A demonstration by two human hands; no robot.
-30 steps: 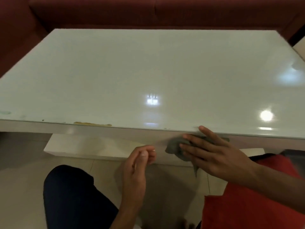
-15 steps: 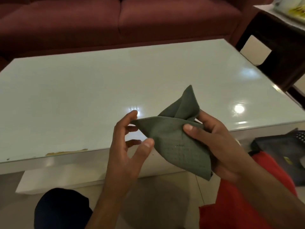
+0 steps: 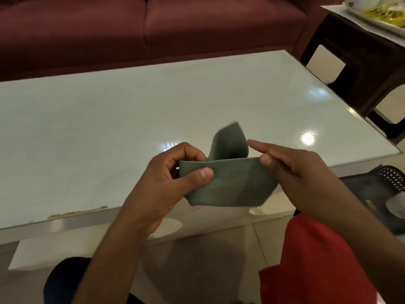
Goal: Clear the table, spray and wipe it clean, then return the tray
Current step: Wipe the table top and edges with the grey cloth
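Note:
A grey-green cloth (image 3: 230, 183) hangs in the air just above the near edge of the white glass-topped table (image 3: 109, 132). My left hand (image 3: 173, 178) pinches the cloth's left corner between thumb and fingers. My right hand (image 3: 293, 167) grips its right end with the thumb, the fingers stretched out behind it. One flap of the cloth stands up between the two hands. A tray (image 3: 381, 14) with white and yellow items rests on a dark side table (image 3: 350, 47) at the far right.
A dark red sofa (image 3: 153, 29) runs along the far side of the table. A yellowish smear (image 3: 76, 212) marks the near left edge of the glass. A dark bag (image 3: 377, 189) lies on the floor at the right, beside my red-clothed knee.
The cloth came up from below the table's front edge into both hands. It has been folded flatter and wider, and the view has tilted up toward the sofa and side table.

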